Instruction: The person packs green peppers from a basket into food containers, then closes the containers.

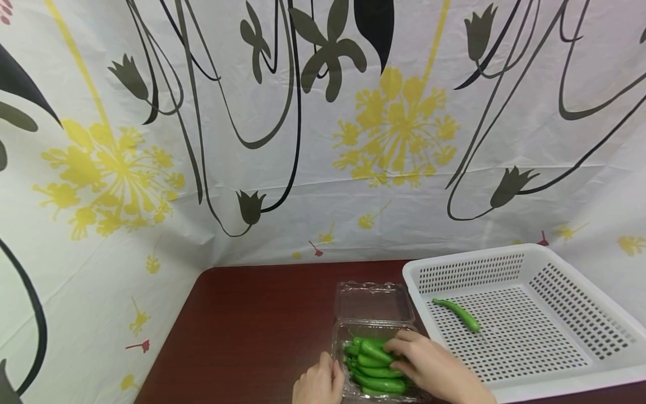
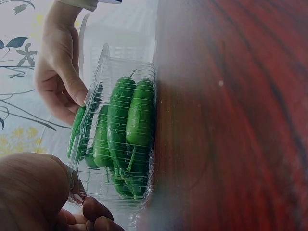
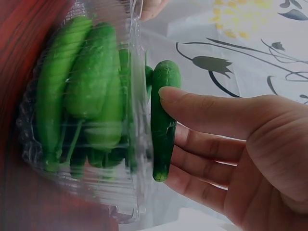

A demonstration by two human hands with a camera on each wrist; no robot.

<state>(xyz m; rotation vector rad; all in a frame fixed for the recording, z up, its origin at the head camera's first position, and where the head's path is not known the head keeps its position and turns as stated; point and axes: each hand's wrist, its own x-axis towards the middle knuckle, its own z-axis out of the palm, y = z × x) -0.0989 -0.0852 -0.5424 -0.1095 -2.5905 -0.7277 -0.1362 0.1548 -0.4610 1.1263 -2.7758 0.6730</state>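
A clear plastic clamshell box (image 1: pixel 339 343) stands on the table with its lid (image 1: pixel 374 303) folded back. Several green peppers (image 1: pixel 381 385) lie piled inside. At the box's left wall, my left hand (image 1: pixel 319 382) grips the rim; the left wrist view shows its fingers (image 2: pixel 98 211) curled at the corner. Over the right side of the pile, my right hand (image 1: pixel 433 363) pinches one green pepper (image 3: pixel 163 137) between thumb and fingers. That pepper is at the level of the box's rim in the right wrist view.
A white perforated plastic basket (image 1: pixel 580 370) stands right of the box, close beside it. One green pepper (image 1: pixel 460 314) lies on its bottom. The dark red tabletop (image 1: pixel 262 331) extends left of the box. A patterned cloth (image 1: pixel 323 168) hangs behind.
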